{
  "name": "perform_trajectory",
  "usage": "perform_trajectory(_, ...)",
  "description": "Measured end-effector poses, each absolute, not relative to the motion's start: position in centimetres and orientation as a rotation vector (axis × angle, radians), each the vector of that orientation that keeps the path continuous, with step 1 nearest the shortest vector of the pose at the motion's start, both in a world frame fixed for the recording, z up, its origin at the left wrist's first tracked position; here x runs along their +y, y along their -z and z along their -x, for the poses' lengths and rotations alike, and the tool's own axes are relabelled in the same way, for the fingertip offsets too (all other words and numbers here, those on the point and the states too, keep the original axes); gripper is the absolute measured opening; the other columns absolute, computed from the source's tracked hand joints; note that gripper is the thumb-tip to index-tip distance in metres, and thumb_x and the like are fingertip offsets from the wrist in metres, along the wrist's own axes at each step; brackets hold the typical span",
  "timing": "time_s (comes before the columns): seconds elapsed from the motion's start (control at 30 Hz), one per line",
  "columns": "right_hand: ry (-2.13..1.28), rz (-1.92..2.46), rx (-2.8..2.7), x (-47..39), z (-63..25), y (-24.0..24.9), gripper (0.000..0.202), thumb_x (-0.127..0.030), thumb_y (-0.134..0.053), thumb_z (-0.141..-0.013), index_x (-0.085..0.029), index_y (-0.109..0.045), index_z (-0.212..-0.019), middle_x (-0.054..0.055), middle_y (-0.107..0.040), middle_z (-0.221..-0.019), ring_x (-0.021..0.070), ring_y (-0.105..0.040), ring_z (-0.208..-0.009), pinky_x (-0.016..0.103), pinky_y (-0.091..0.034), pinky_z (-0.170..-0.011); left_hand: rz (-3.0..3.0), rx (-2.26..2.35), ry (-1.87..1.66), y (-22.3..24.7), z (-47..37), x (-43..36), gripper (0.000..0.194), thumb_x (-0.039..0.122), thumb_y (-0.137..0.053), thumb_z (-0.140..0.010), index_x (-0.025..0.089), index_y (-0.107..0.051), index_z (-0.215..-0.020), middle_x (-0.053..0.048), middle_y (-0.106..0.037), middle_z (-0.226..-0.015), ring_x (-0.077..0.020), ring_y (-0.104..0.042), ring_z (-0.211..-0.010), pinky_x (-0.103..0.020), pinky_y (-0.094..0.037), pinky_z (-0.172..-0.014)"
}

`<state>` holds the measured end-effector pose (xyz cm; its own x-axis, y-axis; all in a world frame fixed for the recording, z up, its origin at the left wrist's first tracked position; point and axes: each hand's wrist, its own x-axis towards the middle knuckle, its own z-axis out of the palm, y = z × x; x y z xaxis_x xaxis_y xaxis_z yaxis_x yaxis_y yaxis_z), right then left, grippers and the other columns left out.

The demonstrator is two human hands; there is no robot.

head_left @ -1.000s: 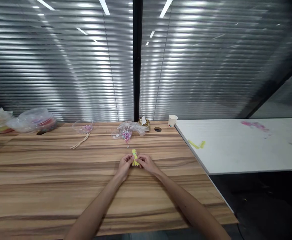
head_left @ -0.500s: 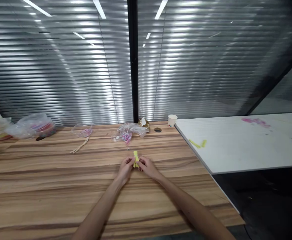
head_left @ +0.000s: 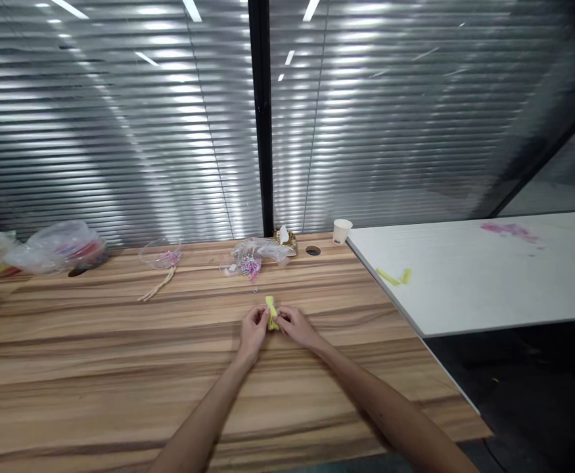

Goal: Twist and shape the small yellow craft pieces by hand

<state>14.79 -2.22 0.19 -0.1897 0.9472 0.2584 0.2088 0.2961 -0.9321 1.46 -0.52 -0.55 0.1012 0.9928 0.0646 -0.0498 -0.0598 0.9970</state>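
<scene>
A small yellow bundle, pinched in at the middle and flaring toward me, stands out between my hands above the wooden table. Its material is too small to make out. My left hand grips its left side between thumb and fingertips. From the right, my right hand pinches the lower right part. Fingers of both hands cover some of its edges. Just beyond it lies a tiny ring-like bit, apart from both hands.
Farther back are a clear plastic bag with pink-purple pieces, a gold box, a paper cup, a clear round dish and cream cords. Plastic bags lie at left. Yellow strips rest on the white table.
The yellow bundle's lower end now looks more spread out. Both hands stay closed on it. The whole view has shifted slightly.
</scene>
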Motion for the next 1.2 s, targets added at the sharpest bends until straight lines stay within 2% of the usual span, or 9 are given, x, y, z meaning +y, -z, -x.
perform_trajectory(0.2,-1.013,1.046,-1.626,-2.1,-14.9,-0.1,0.025,-0.028,-0.046,-0.079,-0.016,-0.043,-0.057,-0.003,-0.041,-0.051,0.0091,-0.036,-0.048,0.021,-0.027,-0.048,-1.259,1.09,-1.218,0.4,-1.4,-0.7,0.034,0.044,-0.064,-0.066,0.012,-0.061,-0.076,-0.007,-0.063,-0.077,-0.0175,-0.056,-0.074,-0.025,-0.043,-0.067)
perform_trajectory(0.37,-1.008,1.057,-1.702,-2.1,-15.0,0.0,0.023,-0.025,-0.047,-0.077,-0.016,-0.044,-0.056,-0.002,-0.042,-0.052,0.0094,-0.037,-0.05,0.02,-0.027,-0.049,-1.355,1.004,-1.155,0.2,-1.4,-0.8,0.033,0.044,-0.06,-0.072,0.013,-0.06,-0.083,-0.005,-0.061,-0.078,-0.0154,-0.053,-0.074,-0.023,-0.041,-0.067)
perform_trajectory(0.57,-1.075,1.036,-1.67,-2.2,-15.1,-0.4,0.031,-0.038,-0.045,-0.083,-0.016,-0.047,-0.061,-0.001,-0.046,-0.056,0.0105,-0.042,-0.052,0.02,-0.03,-0.051,-1.224,0.909,-1.155,-0.4,-1.2,-0.8,0.031,0.041,-0.066,-0.068,0.013,-0.052,-0.064,0.0,-0.052,-0.063,-0.0109,-0.048,-0.062,-0.02,-0.037,-0.06)
perform_trajectory(0.67,-1.071,1.031,-1.654,-2.3,-14.9,-0.6,0.031,-0.041,-0.045,-0.084,-0.016,-0.047,-0.065,-0.001,-0.046,-0.058,0.0107,-0.042,-0.053,0.021,-0.031,-0.051,-1.163,0.872,-1.11,-0.3,-1.0,-0.5,0.03,0.041,-0.067,-0.068,0.012,-0.06,-0.072,-0.003,-0.059,-0.071,-0.0131,-0.052,-0.069,-0.022,-0.04,-0.065)
perform_trajectory(0.77,-0.969,1.047,-1.719,-2.3,-14.9,-0.4,0.029,-0.036,-0.043,-0.085,-0.016,-0.046,-0.064,-0.001,-0.045,-0.058,0.0104,-0.041,-0.054,0.021,-0.031,-0.052,-1.134,0.881,-1.071,0.2,-1.0,-0.2,0.035,0.045,-0.063,-0.07,0.013,-0.064,-0.084,-0.006,-0.064,-0.083,-0.0163,-0.055,-0.076,-0.025,-0.042,-0.07)
perform_trajectory(0.97,-0.876,1.076,-1.793,-2.0,-14.9,0.8,0.027,-0.03,-0.044,-0.083,-0.015,-0.043,-0.06,-0.002,-0.042,-0.055,0.0092,-0.036,-0.052,0.02,-0.027,-0.051,-1.363,0.987,-1.086,0.8,-0.9,0.0,0.036,0.045,-0.061,-0.072,0.011,-0.066,-0.084,-0.007,-0.065,-0.082,-0.0187,-0.056,-0.08,-0.026,-0.042,-0.074)
perform_trajectory(1.2,-0.936,1.047,-1.776,-1.9,-14.7,0.5,0.033,-0.037,-0.042,-0.085,-0.015,-0.044,-0.061,-0.001,-0.045,-0.058,0.0098,-0.039,-0.055,0.02,-0.03,-0.053,-1.123,0.906,-1.106,-0.3,-0.8,-0.2,0.03,0.04,-0.07,-0.064,0.011,-0.06,-0.066,-0.002,-0.057,-0.064,-0.0107,-0.049,-0.06,-0.019,-0.038,-0.057)
